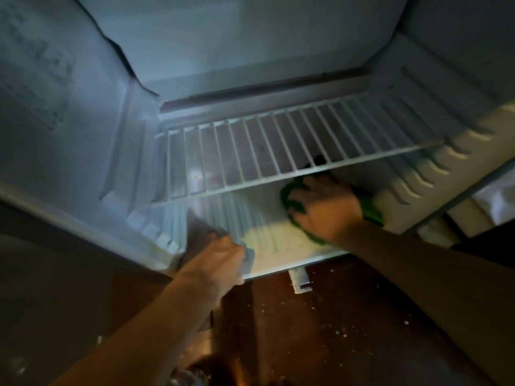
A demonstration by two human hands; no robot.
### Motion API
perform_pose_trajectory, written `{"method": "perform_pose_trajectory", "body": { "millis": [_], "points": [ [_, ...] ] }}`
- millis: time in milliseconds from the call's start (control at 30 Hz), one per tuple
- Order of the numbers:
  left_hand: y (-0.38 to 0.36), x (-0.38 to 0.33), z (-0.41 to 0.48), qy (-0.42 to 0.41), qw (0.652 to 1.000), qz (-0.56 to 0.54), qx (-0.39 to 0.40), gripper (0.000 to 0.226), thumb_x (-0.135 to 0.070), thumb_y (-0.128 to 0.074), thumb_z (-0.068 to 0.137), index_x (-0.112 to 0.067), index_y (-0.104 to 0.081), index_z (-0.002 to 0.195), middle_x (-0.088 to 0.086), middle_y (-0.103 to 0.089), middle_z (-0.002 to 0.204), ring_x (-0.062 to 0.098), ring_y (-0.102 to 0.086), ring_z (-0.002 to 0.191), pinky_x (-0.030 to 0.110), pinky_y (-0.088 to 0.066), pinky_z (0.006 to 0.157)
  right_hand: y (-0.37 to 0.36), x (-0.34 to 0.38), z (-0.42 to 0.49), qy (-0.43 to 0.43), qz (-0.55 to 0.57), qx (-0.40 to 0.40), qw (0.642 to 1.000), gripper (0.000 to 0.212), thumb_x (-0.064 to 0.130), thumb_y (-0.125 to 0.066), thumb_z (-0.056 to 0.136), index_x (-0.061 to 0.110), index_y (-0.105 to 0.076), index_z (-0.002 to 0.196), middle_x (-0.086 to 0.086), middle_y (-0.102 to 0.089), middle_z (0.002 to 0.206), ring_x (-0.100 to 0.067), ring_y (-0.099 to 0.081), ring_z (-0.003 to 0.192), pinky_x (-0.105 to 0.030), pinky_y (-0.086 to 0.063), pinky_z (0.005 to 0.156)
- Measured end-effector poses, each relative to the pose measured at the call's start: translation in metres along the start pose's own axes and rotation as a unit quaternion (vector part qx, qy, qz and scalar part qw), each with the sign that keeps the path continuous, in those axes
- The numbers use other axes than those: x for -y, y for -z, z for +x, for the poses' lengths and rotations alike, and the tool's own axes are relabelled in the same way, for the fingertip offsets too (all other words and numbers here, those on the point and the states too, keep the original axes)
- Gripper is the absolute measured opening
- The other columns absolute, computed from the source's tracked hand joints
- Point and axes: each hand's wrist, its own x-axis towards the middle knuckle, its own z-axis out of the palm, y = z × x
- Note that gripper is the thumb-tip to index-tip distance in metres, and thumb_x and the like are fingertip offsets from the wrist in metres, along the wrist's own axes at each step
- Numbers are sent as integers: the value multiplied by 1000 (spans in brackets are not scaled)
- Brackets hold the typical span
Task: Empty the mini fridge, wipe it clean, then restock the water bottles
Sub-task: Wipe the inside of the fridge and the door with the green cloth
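The white mini fridge (pixel 83 168) stands open in front of me, with no bottles inside. A white wire shelf (pixel 278 143) spans its middle. Below the shelf, my right hand (pixel 324 210) grips a green cloth (pixel 289 197) and presses it on the fridge floor (pixel 273 243) at the right. My left hand (pixel 220 256) holds the front left lip of the fridge floor, fingers curled over a pale blue-grey thing that I cannot make out. The fingertips of both hands are hidden.
The inner door panel (pixel 434 160) with ribbed racks opens to the right. Under the fridge lies a dark brown floor (pixel 320 324) speckled with crumbs, and a small white foot or bracket (pixel 299 282) sticks out below the front edge. A dark wall is at the left.
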Motion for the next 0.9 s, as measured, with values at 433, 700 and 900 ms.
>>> {"method": "perform_pose_trajectory", "body": {
  "millis": [433,700,900],
  "points": [
    [9,-6,5,121,980,15,155,52,-48,-84,64,-11,-63,93,7,-58,100,23,-56,101,24,-31,86,-7,27,65,-114,76,56,989,49,53,-25,91,28,-58,116,-11,-55,129,-39,-47,119,-56,-36,101],
    [19,-48,-2,298,915,94,254,40,-21,-51,94,-8,-52,132,8,-56,129,25,-53,121,32,-43,98,28,110,16,-131,236,127,954,51,54,-57,84,30,-51,128,-7,-38,140,-33,-35,129,-52,-30,107],
    [52,-69,0,329,935,90,97,24,-33,-44,93,-20,-56,110,3,-61,110,23,-58,105,36,-50,77,76,82,30,-76,439,77,892,31,31,-43,100,9,-61,115,-14,-59,127,-31,-57,115,-37,-47,96]
  ]
}}
